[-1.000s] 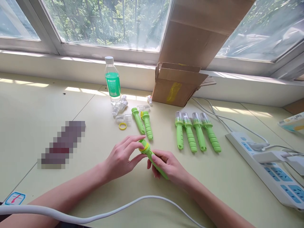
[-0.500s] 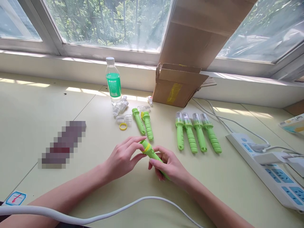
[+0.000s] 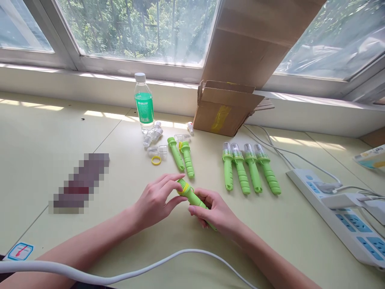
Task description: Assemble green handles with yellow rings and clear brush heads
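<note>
My right hand [image 3: 215, 212] is wrapped round the ribbed body of a green handle [image 3: 190, 194], held low over the table. My left hand [image 3: 156, 198] pinches the handle's top end, where a yellow ring [image 3: 185, 187] sits on the threaded neck. Two bare green handles [image 3: 182, 156] lie just beyond my hands. To the right lies a row of several green handles with clear caps [image 3: 249, 166]. A loose yellow ring [image 3: 155, 160] and clear plastic caps [image 3: 156, 138] lie near a water bottle [image 3: 143, 102].
An open cardboard box [image 3: 224, 106] stands against the window sill. A white power strip [image 3: 345, 212] with plugs and cables lies at the right. A white cable [image 3: 120, 273] crosses the near edge. A blurred dark patch [image 3: 80, 182] lies at the left.
My hands have shifted slightly: the handle's top end has turned a little under my left fingers, and my right hand has slid up the body. Everything on the table stays put.
</note>
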Demonstrator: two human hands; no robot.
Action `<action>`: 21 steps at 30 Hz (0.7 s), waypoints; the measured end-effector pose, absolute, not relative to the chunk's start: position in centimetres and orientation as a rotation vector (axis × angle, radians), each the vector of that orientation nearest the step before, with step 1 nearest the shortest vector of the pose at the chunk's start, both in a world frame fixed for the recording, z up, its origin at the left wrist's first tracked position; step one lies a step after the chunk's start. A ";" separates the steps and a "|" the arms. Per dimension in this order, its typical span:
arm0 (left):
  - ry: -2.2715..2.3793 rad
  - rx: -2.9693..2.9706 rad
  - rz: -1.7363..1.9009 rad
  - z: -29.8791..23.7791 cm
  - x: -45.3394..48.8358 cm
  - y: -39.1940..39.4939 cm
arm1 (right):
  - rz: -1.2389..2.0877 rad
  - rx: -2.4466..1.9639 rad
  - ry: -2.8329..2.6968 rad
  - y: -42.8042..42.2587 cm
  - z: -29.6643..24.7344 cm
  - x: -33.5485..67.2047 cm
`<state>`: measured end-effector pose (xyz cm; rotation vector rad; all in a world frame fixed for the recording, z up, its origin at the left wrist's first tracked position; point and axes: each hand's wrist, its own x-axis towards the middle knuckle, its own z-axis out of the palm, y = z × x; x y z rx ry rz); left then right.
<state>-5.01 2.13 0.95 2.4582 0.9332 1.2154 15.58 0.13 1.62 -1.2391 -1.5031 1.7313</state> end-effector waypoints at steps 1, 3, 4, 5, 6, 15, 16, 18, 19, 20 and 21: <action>0.934 2.459 1.211 0.9 -5.0 2.1 | 1.738 -1.246 -1.483 0.1 1.5 15.6; 0.929 2.459 1.196 1.0 -5.1 2.2 | 1.747 -1.234 -1.458 0.1 1.4 15.6; 0.925 2.455 1.189 1.1 -5.1 2.2 | 1.749 -1.221 -1.451 0.1 1.4 15.7; 0.920 2.450 1.183 1.2 -5.2 2.2 | 1.748 -1.206 -1.450 0.1 1.5 15.7; 0.914 2.443 1.176 1.2 -5.2 2.2 | 1.744 -1.191 -1.453 0.1 1.5 15.7; 0.851 2.452 1.181 1.6 -5.6 2.4 | 1.723 -1.069 -1.550 0.1 1.9 15.6; 0.838 2.456 1.175 1.7 -5.6 2.4 | 1.730 -1.072 -1.548 0.1 1.9 15.6; 0.822 2.469 1.168 1.8 -5.6 2.5 | 1.745 -1.085 -1.538 0.1 1.9 15.6; 0.827 2.475 1.172 1.8 -5.5 2.5 | 1.751 -1.096 -1.532 0.1 1.9 15.7; 0.840 2.480 1.183 1.8 -5.4 2.4 | 1.755 -1.115 -1.525 0.1 1.9 15.7; 0.857 2.485 1.198 1.7 -5.4 2.4 | 1.757 -1.143 -1.513 0.1 1.8 15.7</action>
